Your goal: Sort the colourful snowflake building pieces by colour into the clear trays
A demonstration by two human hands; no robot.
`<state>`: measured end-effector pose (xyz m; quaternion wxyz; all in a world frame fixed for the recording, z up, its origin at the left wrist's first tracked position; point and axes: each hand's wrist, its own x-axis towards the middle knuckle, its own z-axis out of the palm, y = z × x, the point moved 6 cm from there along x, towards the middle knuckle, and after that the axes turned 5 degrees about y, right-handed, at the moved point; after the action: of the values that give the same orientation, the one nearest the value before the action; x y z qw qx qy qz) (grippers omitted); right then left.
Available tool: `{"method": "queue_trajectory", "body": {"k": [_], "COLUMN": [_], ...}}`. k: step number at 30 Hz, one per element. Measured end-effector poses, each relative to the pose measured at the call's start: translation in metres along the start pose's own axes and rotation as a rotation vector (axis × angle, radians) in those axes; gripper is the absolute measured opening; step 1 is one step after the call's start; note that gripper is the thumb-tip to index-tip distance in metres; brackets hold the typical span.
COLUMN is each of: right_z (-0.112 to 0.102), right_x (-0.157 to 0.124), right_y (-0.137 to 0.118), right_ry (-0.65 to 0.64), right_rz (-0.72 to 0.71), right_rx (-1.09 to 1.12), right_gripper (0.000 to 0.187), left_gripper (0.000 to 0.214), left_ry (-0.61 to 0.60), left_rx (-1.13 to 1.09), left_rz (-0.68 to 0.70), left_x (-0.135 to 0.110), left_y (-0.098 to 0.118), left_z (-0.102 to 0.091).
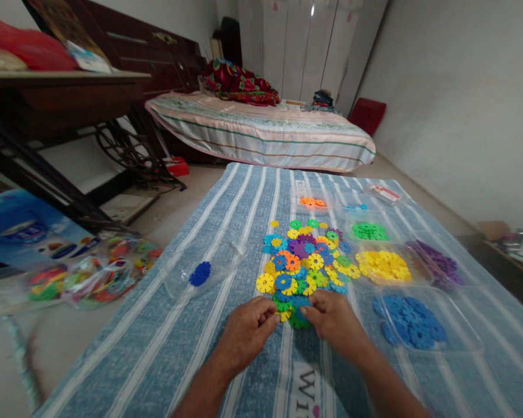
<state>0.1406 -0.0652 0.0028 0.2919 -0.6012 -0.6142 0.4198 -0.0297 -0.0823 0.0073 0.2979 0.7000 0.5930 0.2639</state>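
Scattered discs (316, 261) form a loose pile at the centre of the frame, on the striped tabletop (157, 360). The pile lies straight up the frame from both hands, and its lower tip runs down between them. The discs are round, so none has a long axis.

The left hand (250, 326) is at the tip's left edge, its fingers curled and thumb drawn in beside green and yellow discs. The right hand (336, 318) is at the right edge, thumb against a blue disc (302, 302) with a green one just below. I cannot tell whether either hand grips a disc.

The right hand is nearer the blue box (459, 332) at lower right; the yellow box (419, 268) stands farther up. The left is nearer the clear bag (224, 252), left of the pile.
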Motion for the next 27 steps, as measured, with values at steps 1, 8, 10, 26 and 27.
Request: {"method": "queue_trajectory", "body": {"k": [1, 8, 10, 26, 27], "right_z": [-0.002, -0.025, -0.032, -0.215, -0.213], "right_x": [0.000, 0.007, 0.013, 0.185, 0.182], "right_y": [0.001, -0.005, -0.007, -0.068, -0.068], "right_ry": [-0.021, 0.003, 0.024, 0.670, 0.674], "right_rz": [0.037, 0.110, 0.092, -0.028, -0.037], "right_rx": [0.069, 0.234, 0.222, -0.560, -0.571], "right_gripper": [0.024, 0.033, 0.032, 0.019, 0.020], "left_gripper": [0.015, 0.015, 0.015, 0.017, 0.017], "left_ry": [0.000, -0.012, -0.013, -0.013, -0.016], "left_rx": [0.001, 0.007, 0.018, 0.025, 0.028], "left_rz": [-0.002, -0.009, -0.008, -0.005, -0.011], "left_x": [0.000, 0.000, -0.001, -0.002, -0.002], "left_y": [0.000, -0.002, -0.003, -0.011, -0.011], "left_z": [0.000, 0.001, 0.001, 0.004, 0.004]}}
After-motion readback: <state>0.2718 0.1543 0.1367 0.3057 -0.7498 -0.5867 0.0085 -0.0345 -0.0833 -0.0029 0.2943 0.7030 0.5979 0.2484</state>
